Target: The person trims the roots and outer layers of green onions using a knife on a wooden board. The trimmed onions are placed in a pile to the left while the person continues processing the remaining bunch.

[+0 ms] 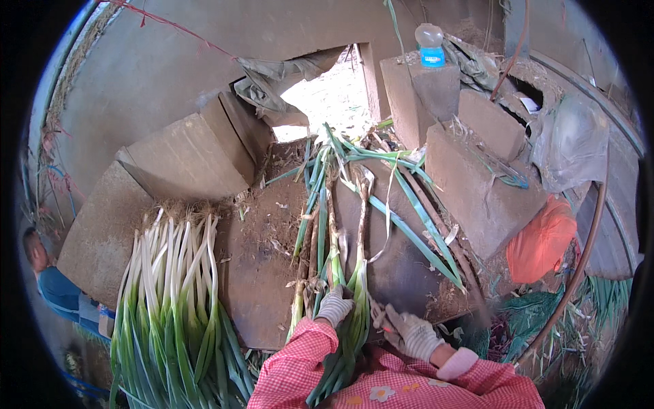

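My left hand, in a striped knit work glove, is closed on the stalk of a green onion with brown outer skin. Beside it another green onion lies with its green leaves toward my body. My right hand, gloved too, is to the right of the leaves, its fingers around a blurred greyish object that I cannot make out. Unpeeled stalks lie left of my left hand. At the left, a row of cleaned green onions has white stems and roots pointing away from me.
Concrete blocks stand at the back left and others at the right. A bottle with blue liquid tops one block. Cut leaves lie on the board. An orange bag is at the right; a person is far left.
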Demonstrator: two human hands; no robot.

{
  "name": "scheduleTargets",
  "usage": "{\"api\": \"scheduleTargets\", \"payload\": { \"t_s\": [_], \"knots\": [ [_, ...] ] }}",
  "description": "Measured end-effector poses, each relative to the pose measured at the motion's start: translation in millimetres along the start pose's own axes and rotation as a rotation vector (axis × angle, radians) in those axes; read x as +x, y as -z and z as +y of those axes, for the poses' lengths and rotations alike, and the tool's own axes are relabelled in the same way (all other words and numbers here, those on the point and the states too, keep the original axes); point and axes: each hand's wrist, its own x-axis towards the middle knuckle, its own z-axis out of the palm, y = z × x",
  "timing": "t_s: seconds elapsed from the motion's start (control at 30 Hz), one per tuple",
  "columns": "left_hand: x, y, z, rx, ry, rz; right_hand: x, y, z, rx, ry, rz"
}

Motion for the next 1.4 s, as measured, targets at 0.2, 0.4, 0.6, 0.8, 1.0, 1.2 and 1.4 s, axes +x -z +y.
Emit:
{"api": "scheduleTargets", "payload": {
  "t_s": [0.2, 0.4, 0.6, 0.8, 1.0, 1.2, 1.4],
  "knots": [
    [-23.2, -2.9, 34.8, 0.33, 0.044, -0.023, 2.7, -1.9, 11.4, -0.047, 0.056, -0.037],
    [-0.1, -6.2, -6.7, -0.184, 0.069, -0.275, 56.4, 3.6, 29.2, -0.051, -0.022, 0.116],
    [-46.4, 0.1, -11.6, 0.306, -0.046, 0.408, 54.2, -13.7, 42.8, 0.184, 0.11, 0.163],
    [-40.2, -10.4, -34.7, 0.466, -0.376, 0.418, 14.3, -8.8, 0.4, -0.055, 0.085, -0.019],
    [-44.8, 3.4, 36.4, 0.319, 0.093, 0.125, 80.1, -18.8, 20.4, -0.101, 0.035, 0.155],
    [-33.0, 5.7, 8.9, -0.014, 0.127, 0.068, 36.2, 15.5, -3.7, -0.009, 0.067, 0.046],
    [-34.8, -0.8, 13.8, 0.138, 0.105, -0.14, 12.6, -11.2, 0.7, -0.051, 0.033, 0.052]
  ]
}}
